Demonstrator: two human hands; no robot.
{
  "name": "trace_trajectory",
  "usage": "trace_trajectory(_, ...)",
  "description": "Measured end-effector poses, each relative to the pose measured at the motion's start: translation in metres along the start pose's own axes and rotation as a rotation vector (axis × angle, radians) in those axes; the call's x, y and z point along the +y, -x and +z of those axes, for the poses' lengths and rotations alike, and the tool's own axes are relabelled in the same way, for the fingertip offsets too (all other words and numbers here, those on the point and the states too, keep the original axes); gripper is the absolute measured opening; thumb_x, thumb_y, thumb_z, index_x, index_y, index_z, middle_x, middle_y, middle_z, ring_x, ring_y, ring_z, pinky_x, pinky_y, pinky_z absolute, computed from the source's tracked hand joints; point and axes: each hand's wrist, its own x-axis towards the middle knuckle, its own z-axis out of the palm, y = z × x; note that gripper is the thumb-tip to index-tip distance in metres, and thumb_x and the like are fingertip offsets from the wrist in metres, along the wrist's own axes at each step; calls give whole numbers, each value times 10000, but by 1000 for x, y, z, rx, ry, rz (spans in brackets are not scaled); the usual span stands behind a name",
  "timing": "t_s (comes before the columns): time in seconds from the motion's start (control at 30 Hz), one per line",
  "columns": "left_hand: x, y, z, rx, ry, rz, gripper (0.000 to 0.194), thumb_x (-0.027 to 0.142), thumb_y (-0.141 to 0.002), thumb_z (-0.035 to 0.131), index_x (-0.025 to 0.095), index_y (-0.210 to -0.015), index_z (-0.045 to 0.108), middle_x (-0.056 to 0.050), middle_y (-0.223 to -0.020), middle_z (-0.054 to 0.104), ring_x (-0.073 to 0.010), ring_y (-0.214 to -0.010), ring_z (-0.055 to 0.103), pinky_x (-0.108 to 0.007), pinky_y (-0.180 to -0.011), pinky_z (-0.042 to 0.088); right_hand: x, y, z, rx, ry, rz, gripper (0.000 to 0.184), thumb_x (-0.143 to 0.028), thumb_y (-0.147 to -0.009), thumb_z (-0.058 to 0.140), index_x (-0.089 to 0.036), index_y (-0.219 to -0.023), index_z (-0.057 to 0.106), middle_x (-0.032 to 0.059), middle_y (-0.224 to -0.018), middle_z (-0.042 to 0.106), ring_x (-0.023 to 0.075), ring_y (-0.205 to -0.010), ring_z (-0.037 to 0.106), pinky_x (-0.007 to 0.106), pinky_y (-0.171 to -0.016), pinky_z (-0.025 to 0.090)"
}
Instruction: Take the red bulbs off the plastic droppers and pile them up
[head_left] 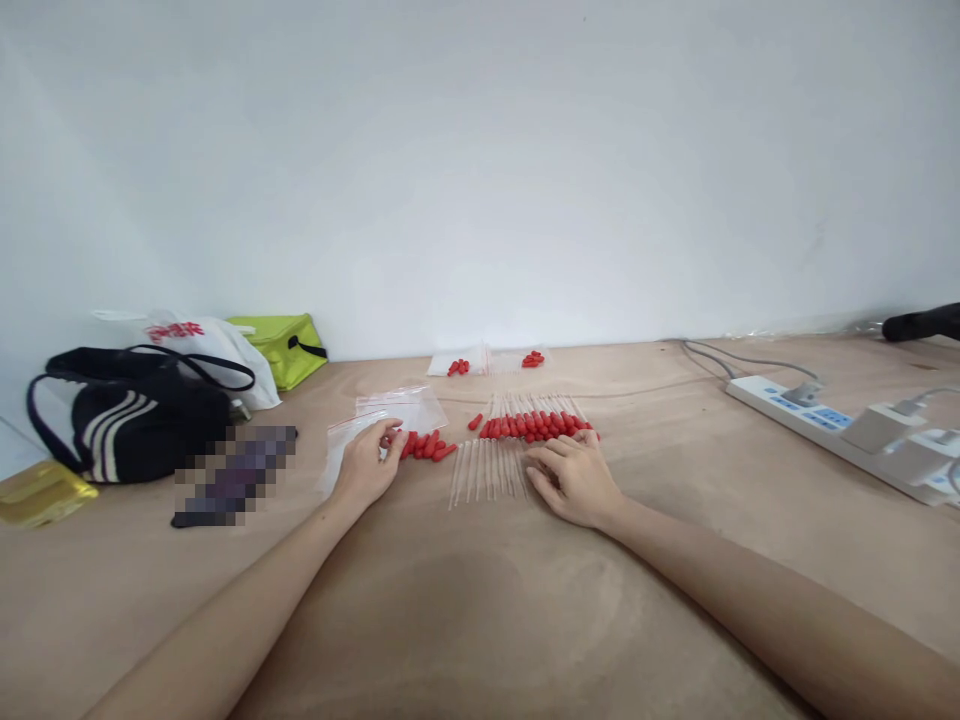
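Note:
My left hand (367, 462) rests on the wooden table (480, 600), its fingers bent over the left end of a small heap of loose red rubber bulbs (427, 447). What the fingers hold, if anything, is hidden. My right hand (574, 478) lies on the table with curled fingers, touching the right side of a row of clear droppers (487, 470). Behind that hand lies a second row of droppers with red bulbs fitted (536, 424). A single red bulb (475, 422) lies between the heap and that row.
Clear zip bags (401, 408) lie behind my left hand; two more with red bulbs (491, 361) sit by the wall. At left are a black striped bag (131, 415), a white plastic bag (206, 350), a green pouch (281, 347). A power strip (840, 430) lies at right.

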Motion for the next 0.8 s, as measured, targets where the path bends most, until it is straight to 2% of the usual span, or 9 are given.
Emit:
trace_trajectory(0.13,7,-5,-4,26,-54,49,290,347,-792,373,177,-891,586,-56,-864,645,-188,-754,570,-321,-734,437,-2,-1,-4,-47,-7,-20,257,-390,-805,463,-214,-922,609,22,-799,635,158,-753,503,353,-762,208)
trace_trajectory(0.3,33,-18,-3,-117,-167,147,234,345,-764,468,192,-846,625,-46,-882,634,-222,-891,528,-360,-820,388,-1,-1,-6,-67,-23,-39,378,-488,-820,420,-201,-984,603,47,-827,627,160,-766,494,352,-758,218)
trace_trajectory(0.43,55,-31,12,-170,-232,124,201,346,-760,497,215,-781,648,-38,-890,622,-224,-910,518,-371,-834,367,1,0,-4,-29,-47,-23,337,-437,-855,388,-203,-951,610,43,-837,630,158,-783,495,354,-768,216)
trace_trajectory(0.63,76,-46,38,-305,-289,15,285,479,-720,520,238,-735,672,-67,-871,620,-287,-960,501,-424,-810,362,1,1,-5,16,-57,10,287,-360,-875,377,-202,-883,616,24,-791,623,148,-776,495,347,-771,220)
trace_trajectory(0.8,79,-48,49,-277,-290,0,205,390,-706,560,216,-667,661,-72,-850,635,-289,-938,519,-422,-813,358,1,0,-4,38,-58,4,277,-345,-875,381,-201,-849,617,23,-789,621,143,-767,502,344,-767,227)
